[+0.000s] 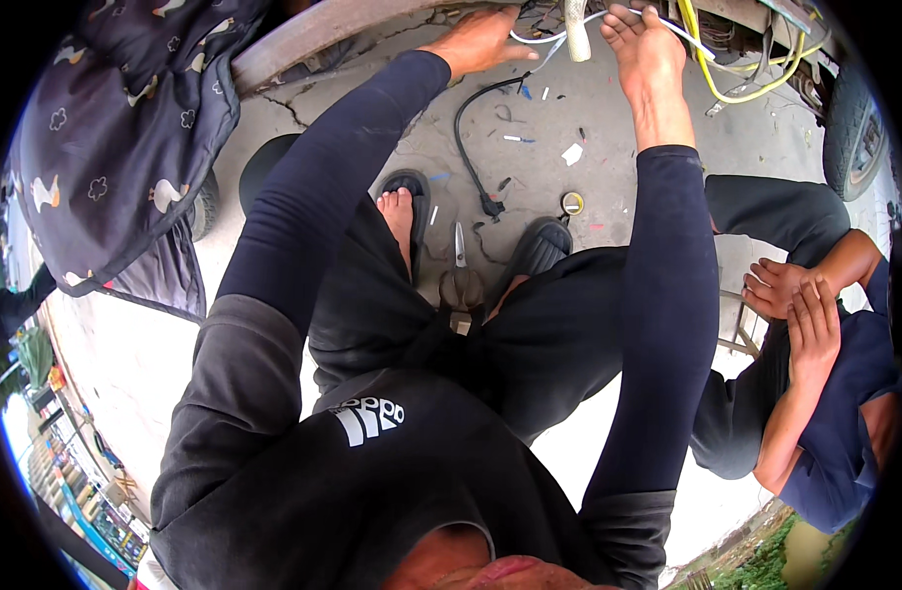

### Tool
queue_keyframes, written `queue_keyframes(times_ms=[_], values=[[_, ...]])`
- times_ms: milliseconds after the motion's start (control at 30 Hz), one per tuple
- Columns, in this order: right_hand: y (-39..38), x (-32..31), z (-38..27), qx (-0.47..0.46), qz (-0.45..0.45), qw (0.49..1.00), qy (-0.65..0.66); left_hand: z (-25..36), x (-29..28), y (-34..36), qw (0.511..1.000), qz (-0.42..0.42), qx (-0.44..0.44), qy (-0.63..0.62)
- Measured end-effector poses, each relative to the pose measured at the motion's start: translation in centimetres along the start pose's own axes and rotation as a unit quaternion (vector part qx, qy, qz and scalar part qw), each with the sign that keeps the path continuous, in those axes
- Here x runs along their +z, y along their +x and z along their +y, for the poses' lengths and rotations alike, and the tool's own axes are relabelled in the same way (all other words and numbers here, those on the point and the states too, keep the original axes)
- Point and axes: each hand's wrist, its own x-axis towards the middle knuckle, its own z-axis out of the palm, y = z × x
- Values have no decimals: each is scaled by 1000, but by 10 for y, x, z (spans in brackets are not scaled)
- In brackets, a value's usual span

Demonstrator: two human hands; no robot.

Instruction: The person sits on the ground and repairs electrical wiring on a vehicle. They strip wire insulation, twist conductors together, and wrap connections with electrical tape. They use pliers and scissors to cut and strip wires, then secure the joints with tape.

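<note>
At the top, a thin white cable (541, 40) loops between my two hands, passing by a hanging off-white tube (576, 31). My left hand (479, 41) has its thumb and fingers around the cable's left part; the fingertips are partly hidden. My right hand (650, 61) is turned palm up, its fingers curled on the cable right of the tube. A black power cord (461, 128) with a plug hangs or lies below, joined near the top to a thin grey wire. Scissors (460, 248) with brown handles point away between my feet.
A roll of tape (572, 204) and several scraps lie on the concrete floor. Yellow cable (702, 59) loops at upper right, near a wheel (856, 133). A metal bar (313, 44) and a patterned dark cover (126, 147) are at left. Another person (815, 393) sits at right, hands together.
</note>
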Motion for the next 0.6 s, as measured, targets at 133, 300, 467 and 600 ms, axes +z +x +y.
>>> queue_keyframes(times_ms=[133,300,467,600], values=[[7,-13,-18,2,-10,1000,-3,12,17,20,998,52,-2,42],[30,-39,-24,5,-7,998,-60,24,21,48,997,-2,-74,-3],[51,-61,-37,-47,-14,995,-88,32,50,83,998,18,-59,30],[46,-70,-41,14,10,999,-38,36,44,89,980,-107,-164,22]])
